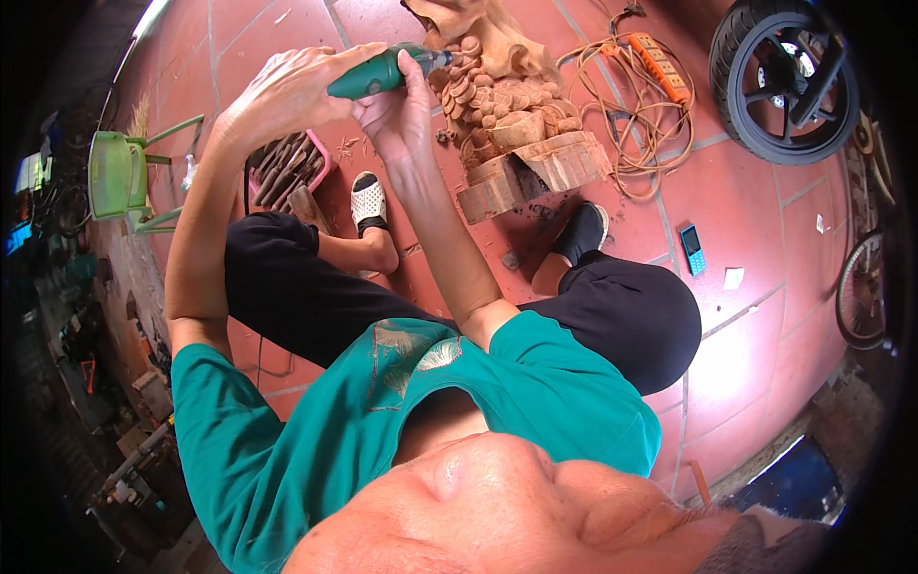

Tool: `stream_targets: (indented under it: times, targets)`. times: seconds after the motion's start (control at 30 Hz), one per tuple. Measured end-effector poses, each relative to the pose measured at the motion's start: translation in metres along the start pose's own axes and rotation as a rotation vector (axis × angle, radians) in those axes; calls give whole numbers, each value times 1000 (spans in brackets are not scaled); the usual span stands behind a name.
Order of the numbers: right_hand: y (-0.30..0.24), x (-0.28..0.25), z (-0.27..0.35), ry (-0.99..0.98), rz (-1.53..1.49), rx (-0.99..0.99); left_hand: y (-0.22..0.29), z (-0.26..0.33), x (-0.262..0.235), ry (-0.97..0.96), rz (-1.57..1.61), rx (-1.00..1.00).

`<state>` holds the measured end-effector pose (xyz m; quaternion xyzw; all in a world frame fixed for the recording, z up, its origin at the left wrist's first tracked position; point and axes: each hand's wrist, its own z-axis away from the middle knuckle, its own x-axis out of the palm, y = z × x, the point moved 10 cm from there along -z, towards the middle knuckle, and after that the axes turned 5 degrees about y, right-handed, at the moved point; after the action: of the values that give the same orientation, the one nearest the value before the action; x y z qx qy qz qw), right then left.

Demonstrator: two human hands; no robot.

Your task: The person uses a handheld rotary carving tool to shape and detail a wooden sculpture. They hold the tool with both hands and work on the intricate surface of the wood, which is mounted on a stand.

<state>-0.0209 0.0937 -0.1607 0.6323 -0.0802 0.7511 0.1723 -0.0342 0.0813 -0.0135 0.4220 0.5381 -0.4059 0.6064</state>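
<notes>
Left hand (287, 91) and right hand (397, 110) both gripping green rotary tool (378, 75) | tip touching wood carving (512, 115) | red tiled floor (746, 230).

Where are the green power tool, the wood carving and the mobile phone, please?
green power tool (375, 75), head view, middle of its body.
wood carving (512, 120), head view, its scaled middle.
mobile phone (692, 250), head view, its face, on the floor tiles.

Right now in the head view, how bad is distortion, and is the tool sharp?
Head view: heavy fisheye, floor tile lines bow, black vignette at both sides. Even daylight, no glare. The green rotary tool in both hands, left and right, reads sharp against the wood carving; the near chin is soft.
</notes>
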Motion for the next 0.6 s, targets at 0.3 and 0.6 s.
stream_targets:
  times: [0.3,0.6]
  targets:
    - [-6,-2,0,15,-38,-6,2,-8,5,-28,-6,1]
    - [-11,-8,-2,55,-56,-20,3,-13,9,-6,-15,22]
